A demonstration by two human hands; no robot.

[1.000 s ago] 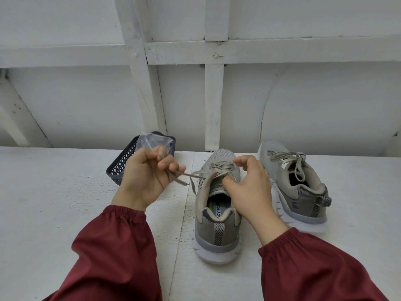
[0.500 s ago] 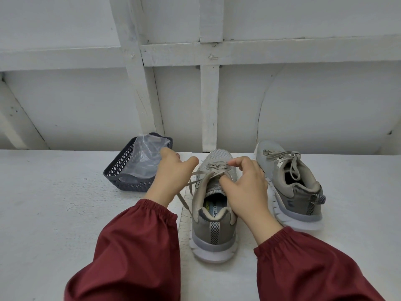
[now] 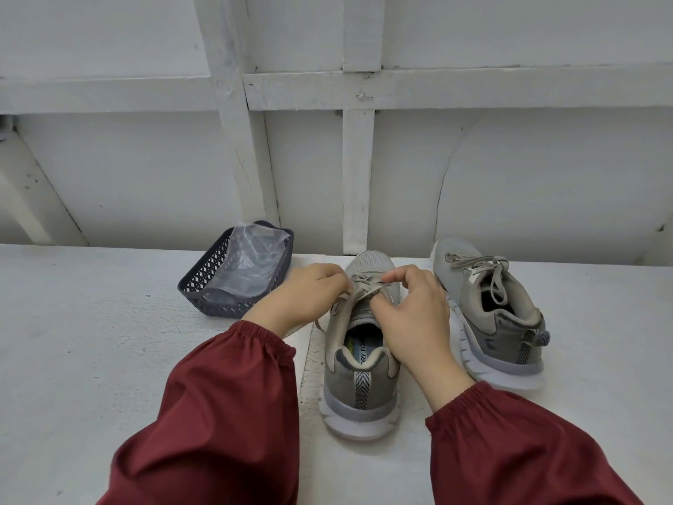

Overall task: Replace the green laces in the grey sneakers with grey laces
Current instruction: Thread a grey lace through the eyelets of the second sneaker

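Lacing left sneaker (image 3: 358,391), left hand (image 3: 309,295) and right hand (image 3: 413,311) both pinching grey lace (image 3: 364,284); next likely needs pulling ends even

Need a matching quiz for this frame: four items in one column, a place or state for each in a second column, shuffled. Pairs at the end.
Things
1. dark lattice basket
2. clear plastic bag
3. middle sneaker
4. right-side sneaker

Places and states
A. tied in a bow, no hand on it
B. left hand and right hand pinch its laces
C. lies inside the basket
D. stands on the table, left of both sneakers

Pairs: 1-D, 2-C, 3-B, 4-A
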